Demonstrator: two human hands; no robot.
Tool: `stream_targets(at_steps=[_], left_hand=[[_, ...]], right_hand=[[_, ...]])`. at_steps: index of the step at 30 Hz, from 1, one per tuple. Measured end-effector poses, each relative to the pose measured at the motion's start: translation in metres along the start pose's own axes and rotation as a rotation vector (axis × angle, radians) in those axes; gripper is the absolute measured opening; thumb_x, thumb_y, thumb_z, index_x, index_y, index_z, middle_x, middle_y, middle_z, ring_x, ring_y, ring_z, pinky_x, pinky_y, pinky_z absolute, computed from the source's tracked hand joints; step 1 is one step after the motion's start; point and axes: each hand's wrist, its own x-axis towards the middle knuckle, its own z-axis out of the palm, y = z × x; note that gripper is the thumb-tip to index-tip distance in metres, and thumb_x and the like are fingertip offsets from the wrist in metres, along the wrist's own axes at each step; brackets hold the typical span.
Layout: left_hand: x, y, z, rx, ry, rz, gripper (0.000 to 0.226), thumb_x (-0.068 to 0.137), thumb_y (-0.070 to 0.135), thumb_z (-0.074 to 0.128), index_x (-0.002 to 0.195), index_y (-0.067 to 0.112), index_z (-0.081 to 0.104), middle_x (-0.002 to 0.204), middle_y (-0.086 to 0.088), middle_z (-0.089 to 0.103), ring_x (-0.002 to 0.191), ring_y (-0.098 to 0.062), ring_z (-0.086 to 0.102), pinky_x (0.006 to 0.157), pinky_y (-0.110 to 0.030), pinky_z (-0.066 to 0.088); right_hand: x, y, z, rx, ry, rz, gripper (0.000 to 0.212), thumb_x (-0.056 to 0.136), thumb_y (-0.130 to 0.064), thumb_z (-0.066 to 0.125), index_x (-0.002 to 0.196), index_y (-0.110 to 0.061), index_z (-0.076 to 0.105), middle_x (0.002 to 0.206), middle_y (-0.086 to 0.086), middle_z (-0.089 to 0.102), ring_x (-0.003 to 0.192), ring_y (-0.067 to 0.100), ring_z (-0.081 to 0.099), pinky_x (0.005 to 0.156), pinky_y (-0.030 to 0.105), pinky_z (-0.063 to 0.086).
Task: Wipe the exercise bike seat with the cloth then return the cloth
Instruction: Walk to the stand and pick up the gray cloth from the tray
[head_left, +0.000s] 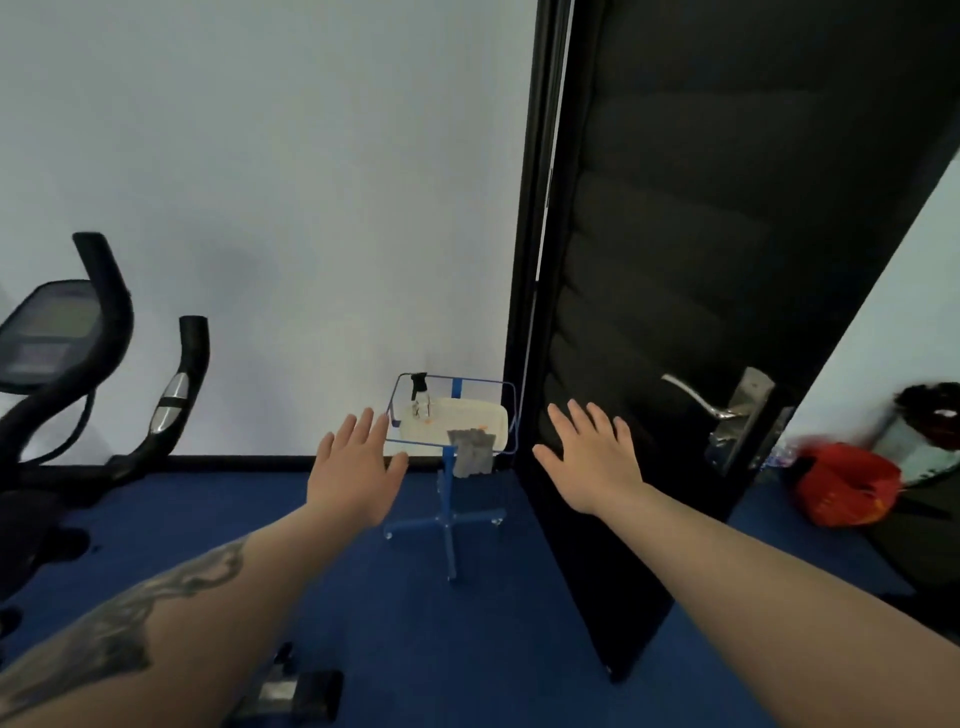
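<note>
A grey cloth (471, 451) hangs over the front rim of a small blue wire stand (451, 512) by the white wall. My left hand (352, 467) is stretched out flat, fingers spread, just left of the stand's tray and holding nothing. To the right of the stand, my right hand (592, 457) is also spread and bare, in front of the black door. The exercise bike (78, 364) stands at the far left; its handlebars and console show, and its seat is a dark shape at the left edge.
A spray bottle (420, 395) stands on the stand's white tray (493, 415). The black door (701, 312) with a metal handle (701, 400) stands open at the right. A red bag (847, 483) lies beyond it. The floor is blue carpet (415, 623).
</note>
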Motion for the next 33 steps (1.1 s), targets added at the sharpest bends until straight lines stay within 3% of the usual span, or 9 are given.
stream_targets(at_steps=[8, 19, 26, 33], left_hand=[[0.106, -0.027, 0.057, -0.035, -0.099, -0.041, 0.062, 0.097, 0.044, 0.027, 0.151, 0.019, 0.007, 0.16, 0.0, 0.001, 0.147, -0.018, -0.001, 0.119, -0.038, 0.004], [0.298, -0.074, 0.157, -0.062, -0.27, 0.084, 0.062, 0.098, 0.043, 0.029, 0.151, 0.018, 0.007, 0.16, 0.0, 0.003, 0.146, -0.017, -0.001, 0.12, -0.037, 0.003], [0.357, -0.066, 0.235, -0.087, -0.45, 0.078, 0.061, 0.098, 0.042, 0.027, 0.151, 0.02, 0.006, 0.16, 0.001, 0.001, 0.146, -0.017, -0.001, 0.12, -0.036, 0.003], [0.379, -0.067, 0.314, -0.11, -0.553, 0.024, 0.06, 0.098, 0.042, 0.027, 0.15, 0.021, 0.008, 0.16, 0.002, 0.003, 0.146, -0.015, 0.0, 0.12, -0.036, 0.003]], right_hand=[[0.119, -0.016, 0.052, 0.017, -0.095, -0.013, 0.063, 0.1, -0.051, 0.022, 0.154, -0.024, 0.006, 0.164, 0.003, 0.006, 0.15, 0.024, 0.0, 0.12, 0.046, 0.001], [0.291, -0.04, 0.159, 0.058, -0.306, 0.17, 0.06, 0.1, -0.051, 0.021, 0.154, -0.026, 0.009, 0.164, 0.0, 0.005, 0.15, 0.023, 0.002, 0.121, 0.045, 0.003], [0.355, -0.029, 0.231, 0.06, -0.464, 0.191, 0.059, 0.101, -0.048, 0.02, 0.154, -0.024, 0.009, 0.164, 0.001, 0.006, 0.15, 0.023, 0.003, 0.121, 0.045, 0.003], [0.402, -0.018, 0.311, 0.081, -0.566, 0.097, 0.057, 0.102, -0.044, 0.024, 0.154, -0.024, 0.011, 0.163, 0.0, 0.01, 0.15, 0.022, 0.005, 0.121, 0.043, 0.005]])
